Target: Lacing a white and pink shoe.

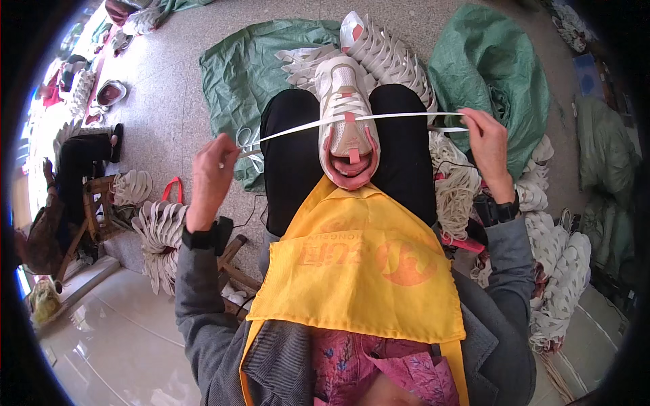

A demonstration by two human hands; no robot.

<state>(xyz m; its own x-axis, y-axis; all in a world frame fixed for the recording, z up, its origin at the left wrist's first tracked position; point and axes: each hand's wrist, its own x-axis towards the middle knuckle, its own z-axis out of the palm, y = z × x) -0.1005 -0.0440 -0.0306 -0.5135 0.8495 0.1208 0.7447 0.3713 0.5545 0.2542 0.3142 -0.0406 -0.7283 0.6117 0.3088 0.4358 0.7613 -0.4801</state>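
A white and beige sneaker (349, 166) with pink trim stands between my knees, its pink-lined opening toward me. White lacing crosses its tongue. A flat white shoelace (298, 128) stretches sideways over the shoe, pulled nearly straight. My left hand (212, 177) is closed on the lace at the left, beside my knee. At the right, my right hand (486, 145) pinches the other end between thumb and fingers. A second length of white lace hangs by the right fingers. White loops (248, 141) lie near my left hand; I cannot tell what they belong to.
Green sheets (237, 61) lie on the floor ahead, with rows of white shoe uppers (393, 57) there. A bundle of white laces (452, 186) is beside my right knee. More uppers (159, 237) are stacked on the left. Another person (81, 155) sits far left.
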